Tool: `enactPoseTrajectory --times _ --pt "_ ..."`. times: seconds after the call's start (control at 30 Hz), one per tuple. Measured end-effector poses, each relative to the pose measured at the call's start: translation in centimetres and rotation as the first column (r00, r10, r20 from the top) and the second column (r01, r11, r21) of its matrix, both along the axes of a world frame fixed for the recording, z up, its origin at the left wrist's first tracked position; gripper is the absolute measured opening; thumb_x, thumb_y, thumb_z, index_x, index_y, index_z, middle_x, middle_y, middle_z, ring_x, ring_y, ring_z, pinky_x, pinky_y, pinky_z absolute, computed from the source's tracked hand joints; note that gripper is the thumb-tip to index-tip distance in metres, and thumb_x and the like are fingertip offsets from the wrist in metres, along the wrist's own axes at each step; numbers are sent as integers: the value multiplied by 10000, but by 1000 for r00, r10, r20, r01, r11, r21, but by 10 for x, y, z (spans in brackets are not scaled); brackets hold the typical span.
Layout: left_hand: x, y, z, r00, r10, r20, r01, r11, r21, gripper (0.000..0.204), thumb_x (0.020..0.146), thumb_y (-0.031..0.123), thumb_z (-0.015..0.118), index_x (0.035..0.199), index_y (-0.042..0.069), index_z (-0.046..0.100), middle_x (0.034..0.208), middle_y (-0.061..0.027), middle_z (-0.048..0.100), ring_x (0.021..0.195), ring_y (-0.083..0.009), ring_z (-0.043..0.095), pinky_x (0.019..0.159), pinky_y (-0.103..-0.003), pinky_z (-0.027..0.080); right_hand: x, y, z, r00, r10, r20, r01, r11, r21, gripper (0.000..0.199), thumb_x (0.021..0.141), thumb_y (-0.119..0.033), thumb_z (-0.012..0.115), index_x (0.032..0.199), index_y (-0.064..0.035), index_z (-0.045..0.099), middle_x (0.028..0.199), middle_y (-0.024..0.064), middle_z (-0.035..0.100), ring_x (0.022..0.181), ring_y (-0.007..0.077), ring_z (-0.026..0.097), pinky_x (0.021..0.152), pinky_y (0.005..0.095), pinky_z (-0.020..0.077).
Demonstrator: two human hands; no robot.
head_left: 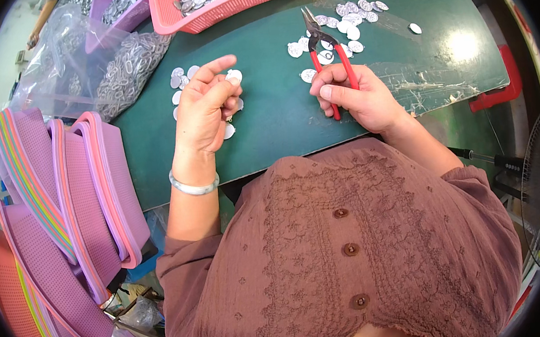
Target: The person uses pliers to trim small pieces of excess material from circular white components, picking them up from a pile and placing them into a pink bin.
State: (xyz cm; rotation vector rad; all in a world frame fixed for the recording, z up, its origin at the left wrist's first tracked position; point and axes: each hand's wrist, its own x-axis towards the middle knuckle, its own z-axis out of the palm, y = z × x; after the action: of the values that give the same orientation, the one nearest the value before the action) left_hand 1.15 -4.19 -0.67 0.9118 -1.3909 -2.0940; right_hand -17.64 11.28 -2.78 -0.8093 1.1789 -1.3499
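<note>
My left hand is raised over the table's near side, its index finger stretched out. At the thumb tip, a small shiny silver disc is held against the curled fingers. More silver discs lie under and beside this hand, partly hidden by it. My right hand is wrapped round the red handles of a pair of pliers, whose slim metal jaws point away from me and stand slightly apart. Around the jaws lies a loose scatter of oval silver discs, some seen between the handles.
A pink basket full of discs stands at the far edge of the green table. Beside it are a purple basket and a clear bag of metal links. Stacked purple and pink baskets rise along my left.
</note>
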Motion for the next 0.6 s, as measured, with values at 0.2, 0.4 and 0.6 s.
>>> enactPoseTrajectory --times 0.2,0.4,0.6 --pt "-7 15 0 991 14 -130 7 987 158 132 845 28 491 971 14 530 894 -126 609 647 -110 519 591 -229 436 0 0 0 1000 -2 -4 2 1000 -3 145 812 -148 566 853 -11 588 692 1 521 613 83 490 565 220 410" --pt "-19 33 7 992 4 -122 27 968 251 56 871 53 465 925 42 459 1012 -170 574 672 -116 514 614 -232 443 0 0 0 1000 3 -7 -3 1000 -9 130 807 -133 572 846 -10 588 728 13 528 623 86 488 568 227 408" --pt "-32 54 -5 968 -10 -249 91 945 313 70 871 73 489 931 61 455 1076 -147 548 692 -90 495 632 -215 414 4 -2 3 998 -13 -55 13 1000 14 123 779 -135 616 827 -23 604 698 -2 552 576 74 477 514 213 392"
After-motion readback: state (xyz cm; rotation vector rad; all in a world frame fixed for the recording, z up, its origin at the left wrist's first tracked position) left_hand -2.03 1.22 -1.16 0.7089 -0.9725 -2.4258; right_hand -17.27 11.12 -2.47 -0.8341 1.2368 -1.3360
